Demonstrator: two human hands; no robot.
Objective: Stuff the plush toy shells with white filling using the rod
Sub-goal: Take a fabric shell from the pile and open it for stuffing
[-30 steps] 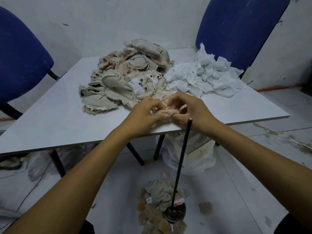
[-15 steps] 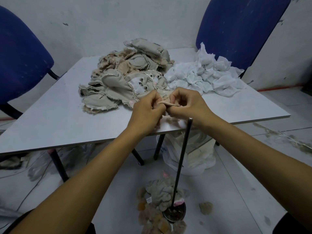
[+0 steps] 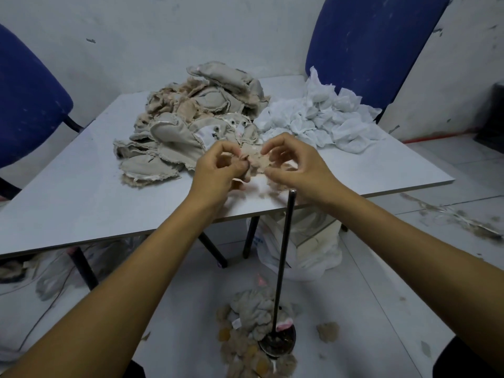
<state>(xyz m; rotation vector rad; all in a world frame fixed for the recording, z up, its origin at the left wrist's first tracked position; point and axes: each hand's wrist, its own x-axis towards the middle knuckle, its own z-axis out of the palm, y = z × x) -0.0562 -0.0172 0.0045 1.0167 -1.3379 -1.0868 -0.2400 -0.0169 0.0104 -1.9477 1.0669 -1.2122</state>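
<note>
Left hand (image 3: 218, 165) and right hand (image 3: 291, 162) both pinch one small tan plush shell (image 3: 255, 159), grip clenched on its edges, held just above the counter (image 3: 81, 203) near its front edge. One rod (image 3: 283, 257) stands upright on a round floor base, long axis vertical, tip just below the right hand, which is nearer. Behind the shell: one heap of empty shells (image 3: 196, 124), one heap of white filling (image 3: 319, 121) to its right. Likely next: fit the shell's opening over the rod tip.
</note>
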